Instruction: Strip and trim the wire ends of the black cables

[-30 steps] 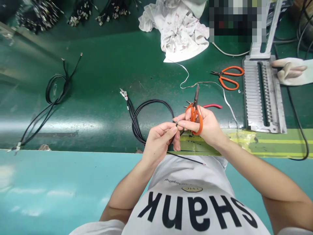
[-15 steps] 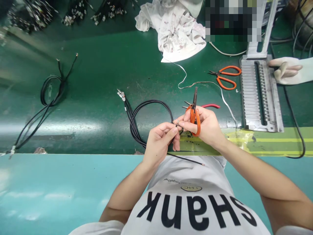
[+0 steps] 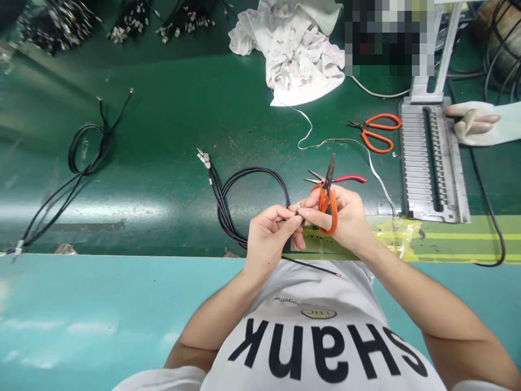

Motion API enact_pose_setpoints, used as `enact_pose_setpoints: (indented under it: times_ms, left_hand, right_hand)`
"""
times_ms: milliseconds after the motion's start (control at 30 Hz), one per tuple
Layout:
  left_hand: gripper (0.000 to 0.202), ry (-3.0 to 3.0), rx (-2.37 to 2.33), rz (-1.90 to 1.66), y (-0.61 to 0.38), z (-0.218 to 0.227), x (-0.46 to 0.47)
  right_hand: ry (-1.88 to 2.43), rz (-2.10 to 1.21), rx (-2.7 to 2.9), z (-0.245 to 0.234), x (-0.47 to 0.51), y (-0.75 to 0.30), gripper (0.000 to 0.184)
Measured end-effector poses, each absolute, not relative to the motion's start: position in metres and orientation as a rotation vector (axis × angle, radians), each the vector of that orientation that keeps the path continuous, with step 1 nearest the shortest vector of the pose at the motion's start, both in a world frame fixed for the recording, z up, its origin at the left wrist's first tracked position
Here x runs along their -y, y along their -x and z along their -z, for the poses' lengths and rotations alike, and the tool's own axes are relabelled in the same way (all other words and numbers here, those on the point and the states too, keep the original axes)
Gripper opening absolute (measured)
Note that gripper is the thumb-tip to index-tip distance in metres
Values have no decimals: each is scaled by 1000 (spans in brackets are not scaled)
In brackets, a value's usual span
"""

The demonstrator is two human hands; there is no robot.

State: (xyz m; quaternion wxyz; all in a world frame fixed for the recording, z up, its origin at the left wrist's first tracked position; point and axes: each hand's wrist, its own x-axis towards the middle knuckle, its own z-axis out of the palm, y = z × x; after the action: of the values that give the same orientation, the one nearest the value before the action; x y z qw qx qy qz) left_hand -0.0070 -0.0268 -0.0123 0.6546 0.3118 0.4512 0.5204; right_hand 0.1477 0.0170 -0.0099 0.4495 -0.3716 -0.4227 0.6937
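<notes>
My left hand [image 3: 271, 234] pinches a thin black cable [image 3: 285, 219] near its end, where a tiny metal terminal [image 3: 299, 210] shows. My right hand [image 3: 340, 217] grips orange-handled scissors [image 3: 326, 203], blades pointing away from me, and its fingertips meet the terminal. The cable's free end [image 3: 313, 266] runs down past my shirt. Beside my left hand lies a coiled bundle of black cables [image 3: 228, 203], with crimped metal terminals [image 3: 203, 157] at its far end.
Red-handled pliers [image 3: 345, 178] lie behind my right hand. Orange scissors [image 3: 376, 133] and a metal comb-like fixture [image 3: 431, 163] sit to the right, where a co-worker's gloved hand [image 3: 474, 125] rests. A white cloth [image 3: 293, 54] and more black cables [image 3: 87, 157] lie on the green bench.
Both hands have shifted slightly right and toward me, with the scissors tip now leaning a little further right. The cable stays pinched.
</notes>
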Motion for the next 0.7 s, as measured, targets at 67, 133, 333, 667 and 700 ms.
enact_pose_setpoints:
  times_ms: [67, 133, 333, 667, 700]
  left_hand:
    - [20, -711, -1039, -1181, 6, 13, 27]
    - [21, -719, -1056, -1173, 6, 13, 27]
    - [21, -711, -1053, -1152, 6, 11, 27]
    - [20, -718, -1070, -1129, 3, 11, 27]
    - [20, -722, -1075, -1123, 3, 11, 27]
  right_hand:
    - [924, -1689, 1045, 9, -14, -147, 22]
    - [936, -1661, 1045, 10, -13, -147, 22]
    - [968, -1708, 1054, 9, -13, -153, 22]
    - [1016, -1567, 1111, 12, -11, -155, 23]
    - [1037, -1528, 1147, 11, -10, -155, 23]
